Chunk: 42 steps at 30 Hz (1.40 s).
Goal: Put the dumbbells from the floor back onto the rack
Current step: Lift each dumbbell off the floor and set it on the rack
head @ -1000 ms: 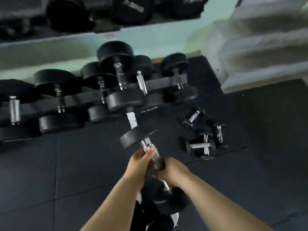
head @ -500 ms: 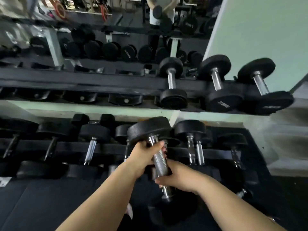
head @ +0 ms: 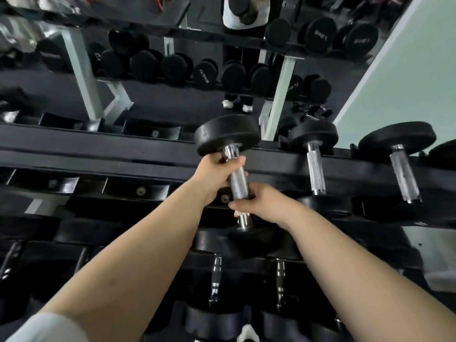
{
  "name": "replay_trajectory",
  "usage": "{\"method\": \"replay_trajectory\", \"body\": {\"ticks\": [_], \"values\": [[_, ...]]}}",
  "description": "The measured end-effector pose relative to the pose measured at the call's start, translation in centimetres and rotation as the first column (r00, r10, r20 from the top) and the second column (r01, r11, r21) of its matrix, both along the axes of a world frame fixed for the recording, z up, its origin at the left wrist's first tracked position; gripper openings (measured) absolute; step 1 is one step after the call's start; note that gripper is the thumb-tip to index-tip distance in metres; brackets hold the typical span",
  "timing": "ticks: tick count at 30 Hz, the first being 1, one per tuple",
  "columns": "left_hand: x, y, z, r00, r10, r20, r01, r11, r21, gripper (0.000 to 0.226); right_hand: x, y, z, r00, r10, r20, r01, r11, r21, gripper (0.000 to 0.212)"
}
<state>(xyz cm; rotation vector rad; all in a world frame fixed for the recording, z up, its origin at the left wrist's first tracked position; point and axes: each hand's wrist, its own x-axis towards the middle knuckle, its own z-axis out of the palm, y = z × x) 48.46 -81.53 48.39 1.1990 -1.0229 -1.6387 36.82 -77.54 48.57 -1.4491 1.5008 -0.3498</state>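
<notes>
Over the top rail of the rack (head: 98,146) I hold one dumbbell (head: 238,178) up in the air with both hands. My left hand (head: 217,177) is wrapped tight round the top of the shiny handle, right under the far black end, which sits a bit higher than the rail. My right hand (head: 262,204) is wrapped tight round the low part of the handle, and my thumb points to the left. A bit of bare handle shows between my two hands. The near black end hangs below my right hand, lower than the rail, and it is dark and hard to see. The dumbbell is tilted, with the far end up and away from me. It does not rest on the rack. To the right of it, on the same rail, a second dumbbell (head: 314,166) lies in its place, and a third dumbbell (head: 402,169) lies further right. To the left of my hands the cups (head: 138,191) on the rack hold nothing. Under the rail, on the low shelf, more handles (head: 216,277) shine. Behind the rail is a mirror (head: 172,99), and next to it on the right is a pale green wall (head: 407,90). My left arm has a white sleeve (head: 47,328) near the elbow.
</notes>
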Motion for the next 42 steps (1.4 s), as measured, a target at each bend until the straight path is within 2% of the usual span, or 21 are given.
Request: {"method": "replay_trajectory", "body": {"ticks": [4, 8, 14, 18, 27, 31, 37, 42], "values": [[-0.1, -4.1, -0.7, 0.998, 0.03, -0.054, -0.028, 0.999, 0.033, 0.006, -0.4, -4.8, -0.2, 0.998, 0.044, -0.045, -0.043, 0.999, 0.021, 0.027], [-0.2, -7.3, -2.1, 0.996, 0.07, -0.053, -0.066, 0.995, 0.077, 0.003, -0.5, -8.2, -0.5, 0.989, 0.097, -0.113, -0.094, 0.995, 0.024, 0.046], [0.1, -10.6, -4.3, 0.996, 0.068, -0.052, -0.059, 0.985, 0.161, 0.006, 0.0, -11.6, -2.5, 0.988, 0.098, -0.115, -0.091, 0.994, 0.068, 0.047], [0.3, -10.9, -5.2, 0.997, 0.054, -0.057, -0.045, 0.987, 0.154, 0.007, 0.2, -12.0, -3.6, 0.993, 0.077, -0.092, -0.069, 0.994, 0.086, 0.048], [1.5, -10.2, -5.9, 0.999, 0.025, -0.044, -0.02, 0.993, 0.115, 0.006, 1.8, -11.1, -4.8, 0.971, 0.144, -0.191, -0.126, 0.986, 0.106, 0.057], [2.5, -9.7, -6.2, 0.996, 0.031, -0.086, -0.021, 0.993, 0.114, 0.006, 2.8, -11.1, -4.7, 0.95, 0.186, -0.251, -0.163, 0.98, 0.11, 0.059], [1.7, -10.0, -5.9, 0.998, 0.044, -0.04, -0.039, 0.992, 0.123, 0.008, 2.5, -10.6, -4.7, 0.973, 0.093, -0.212, -0.076, 0.993, 0.085, 0.048], [0.4, -11.0, -5.3, 0.999, -0.035, 0.039, 0.031, 0.996, 0.081, 0.011, 1.6, -11.0, -4.4, 0.989, 0.034, -0.147, -0.023, 0.997, 0.078, 0.048]]}}
